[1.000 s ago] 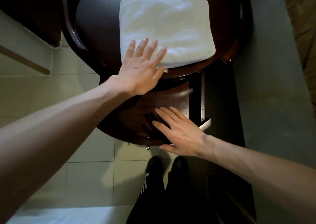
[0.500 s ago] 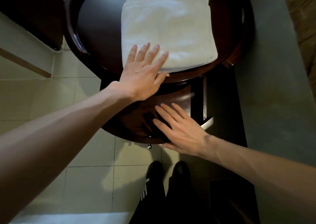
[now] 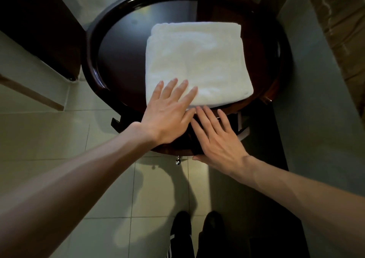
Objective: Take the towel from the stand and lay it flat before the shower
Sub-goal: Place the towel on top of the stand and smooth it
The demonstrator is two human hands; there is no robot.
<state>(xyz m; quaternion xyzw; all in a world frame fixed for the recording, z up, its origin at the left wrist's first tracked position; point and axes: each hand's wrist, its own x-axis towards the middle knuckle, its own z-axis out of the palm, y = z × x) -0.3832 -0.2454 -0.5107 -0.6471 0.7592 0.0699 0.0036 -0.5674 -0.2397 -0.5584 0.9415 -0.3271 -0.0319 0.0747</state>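
The right hand (image 3: 218, 139) has come up from the lower shelf, and its fingertips (image 3: 199, 109) now reach the near edge of the folded white towel (image 3: 197, 60), close beside the left hand (image 3: 167, 117). The left hand's fingers have slid further onto the towel, lying flat and spread.
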